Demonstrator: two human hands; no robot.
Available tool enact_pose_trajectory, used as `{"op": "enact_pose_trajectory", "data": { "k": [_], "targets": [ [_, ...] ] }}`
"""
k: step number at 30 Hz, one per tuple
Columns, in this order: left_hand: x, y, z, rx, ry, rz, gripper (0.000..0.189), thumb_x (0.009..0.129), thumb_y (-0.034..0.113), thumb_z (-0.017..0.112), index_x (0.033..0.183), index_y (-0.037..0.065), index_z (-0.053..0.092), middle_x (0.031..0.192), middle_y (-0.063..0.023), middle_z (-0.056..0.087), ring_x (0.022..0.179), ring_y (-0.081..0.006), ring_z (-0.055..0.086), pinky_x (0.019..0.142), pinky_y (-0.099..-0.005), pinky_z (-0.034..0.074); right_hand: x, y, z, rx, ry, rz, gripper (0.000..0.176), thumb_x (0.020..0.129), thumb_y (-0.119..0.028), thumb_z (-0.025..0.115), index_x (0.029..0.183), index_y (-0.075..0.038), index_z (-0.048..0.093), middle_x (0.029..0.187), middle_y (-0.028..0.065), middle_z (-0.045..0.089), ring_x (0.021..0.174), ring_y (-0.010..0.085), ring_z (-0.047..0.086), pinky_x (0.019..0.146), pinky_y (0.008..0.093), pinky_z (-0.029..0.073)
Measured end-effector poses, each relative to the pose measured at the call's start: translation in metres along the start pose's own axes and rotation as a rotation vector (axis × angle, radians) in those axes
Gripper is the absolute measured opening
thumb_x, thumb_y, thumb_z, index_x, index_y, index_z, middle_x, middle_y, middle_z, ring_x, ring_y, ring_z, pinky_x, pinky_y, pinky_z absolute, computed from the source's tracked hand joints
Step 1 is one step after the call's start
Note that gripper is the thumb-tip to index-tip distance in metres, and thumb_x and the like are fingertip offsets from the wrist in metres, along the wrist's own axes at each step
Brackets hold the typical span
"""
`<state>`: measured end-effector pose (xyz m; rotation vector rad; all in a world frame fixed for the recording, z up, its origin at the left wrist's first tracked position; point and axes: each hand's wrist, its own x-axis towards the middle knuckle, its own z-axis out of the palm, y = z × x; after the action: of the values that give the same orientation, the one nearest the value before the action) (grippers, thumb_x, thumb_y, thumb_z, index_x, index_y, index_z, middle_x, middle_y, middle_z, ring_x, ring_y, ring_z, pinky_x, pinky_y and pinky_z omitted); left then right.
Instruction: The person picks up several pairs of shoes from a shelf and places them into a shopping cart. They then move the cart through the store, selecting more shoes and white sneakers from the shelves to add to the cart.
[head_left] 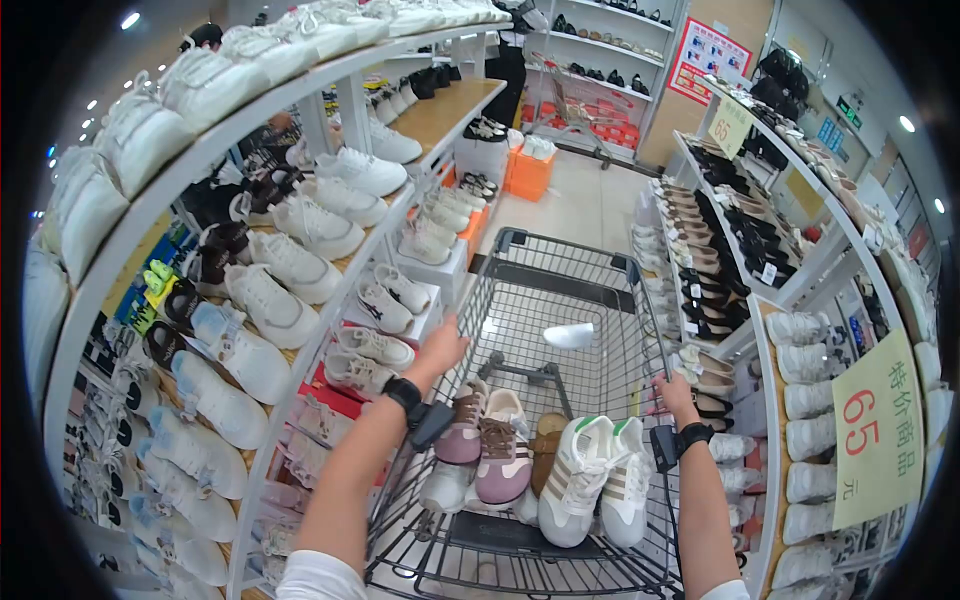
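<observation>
A black wire shopping cart (625, 300) stands in front of me. On its left side rim, my left hand (443, 348) is closed, its fingers partly hidden. My right hand (677, 394) holds the right side rim. Between my forearms, in the near part of the cart, sit a pair of purple and brown sneakers (503, 462) and a pair of white and grey striped sneakers (578, 490) with green heels. A brown shoe (547, 450) shows partly between the pairs. Farther in lies a small white object (568, 336).
Shelves of white sneakers (285, 265) line the left side. On the right, racks hold dark flats (755, 240) and white shoes (805, 400), beside a green price sign (880, 430). Ahead are an orange box (528, 174), another cart (575, 105) and a person in black (507, 80).
</observation>
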<state>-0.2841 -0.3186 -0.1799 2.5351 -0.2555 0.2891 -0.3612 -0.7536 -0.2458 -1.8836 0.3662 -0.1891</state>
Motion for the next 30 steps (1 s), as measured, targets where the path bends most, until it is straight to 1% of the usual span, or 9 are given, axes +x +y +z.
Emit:
{"op": "enact_pose_trajectory", "data": {
  "k": [3,5,6,7,11,15,17,19,30],
  "targets": [
    [0.012,0.01,0.003,0.19,0.058,-0.049,0.04,0.081,0.022,0.056,0.11,0.0,0.041,0.09,-0.028,0.058,0.088,-0.0414,0.056,0.077,-0.0463,0.044,0.026,0.002,-0.004,0.091,-0.012,0.004,0.015,0.083,-0.016,0.049,0.086,-0.002,0.051,0.064,0.0098,0.057,0.041,0.0256,0.057,0.035,0.0364,0.048],
    [0.038,0.008,0.02,0.025,0.05,-0.073,0.036,0.081,0.022,0.056,0.107,0.002,0.043,0.087,-0.0268,0.059,0.086,-0.0412,0.057,0.078,-0.0468,0.044,0.059,0.012,-0.011,0.025,-0.002,-0.086,0.015,0.083,-0.016,0.05,0.086,-0.001,0.051,0.065,0.01,0.056,0.045,0.0239,0.058,0.035,0.0367,0.048],
    [0.042,0.017,0.018,0.042,0.067,-0.037,0.034,0.081,0.019,0.056,0.108,0.002,0.043,0.084,-0.025,0.06,0.072,-0.037,0.062,0.064,-0.0452,0.049,0.053,-0.003,-0.016,0.027,-0.05,-0.034,0.017,0.083,-0.017,0.051,0.089,-0.001,0.05,0.067,0.0111,0.055,0.054,0.0213,0.059,0.036,0.0363,0.049],
    [0.047,0.026,0.015,0.057,0.046,-0.028,0.034,0.081,0.019,0.056,0.108,0.002,0.043,0.084,-0.025,0.06,0.072,-0.037,0.062,0.064,-0.0452,0.049,0.069,-0.001,-0.018,0.042,-0.063,-0.034,0.018,0.084,-0.018,0.051,0.091,-0.002,0.05,0.067,0.0113,0.055,0.054,0.0208,0.059,0.036,0.0357,0.049],
    [0.096,0.002,0.028,-0.445,-0.131,-0.153,0.032,0.081,0.01,0.056,0.109,0.002,0.042,0.077,-0.0167,0.06,0.048,-0.0213,0.061,0.034,-0.0321,0.045,0.083,-0.015,-0.026,0.058,-0.099,-0.035,0.017,0.084,-0.018,0.05,0.093,-0.004,0.05,0.069,0.0101,0.057,0.049,0.0237,0.059,0.037,0.035,0.048],
    [0.142,0.02,0.028,-0.309,-0.129,-0.118,0.027,0.08,0.009,0.057,0.103,0.003,0.045,0.076,-0.0152,0.059,0.048,-0.0225,0.061,0.036,-0.0338,0.047,0.139,-0.023,-0.034,-0.066,-0.004,-0.078,0.019,0.083,-0.02,0.051,0.093,-0.004,0.048,0.063,0.01,0.056,0.041,0.0255,0.056,0.033,0.0358,0.043],
    [0.185,-0.016,0.038,0.033,-0.053,0.019,0.023,0.079,0.007,0.057,0.099,0.003,0.045,0.072,-0.0127,0.059,0.047,-0.0234,0.06,0.036,-0.0337,0.047,0.151,-0.037,-0.029,-0.089,-0.01,-0.037,0.015,0.083,-0.016,0.05,0.091,-0.004,0.047,0.061,0.0096,0.055,0.041,0.0253,0.056,0.033,0.0361,0.043],
    [0.173,0.044,0.016,-0.139,-0.115,-0.135,0.027,0.076,0.003,0.053,0.101,0.001,0.042,0.073,-0.0134,0.06,0.046,-0.0221,0.06,0.037,-0.0323,0.048,0.154,-0.062,-0.028,-0.071,-0.028,0.036,0.012,0.083,-0.014,0.048,0.092,-0.005,0.047,0.061,0.0091,0.055,0.042,0.0243,0.058,0.034,0.0357,0.044],
    [0.328,0.042,0.02,-0.035,-0.093,-0.066,0.019,0.076,0.004,0.055,0.092,-0.002,0.049,0.067,-0.0133,0.06,0.044,-0.0206,0.059,0.039,-0.0308,0.049,0.265,-0.129,-0.022,-0.163,-0.058,0.102,0.016,0.085,-0.013,0.046,0.097,-0.003,0.046,0.068,0.0115,0.058,0.047,0.024,0.061,0.039,0.0339,0.048]
  ]
}}
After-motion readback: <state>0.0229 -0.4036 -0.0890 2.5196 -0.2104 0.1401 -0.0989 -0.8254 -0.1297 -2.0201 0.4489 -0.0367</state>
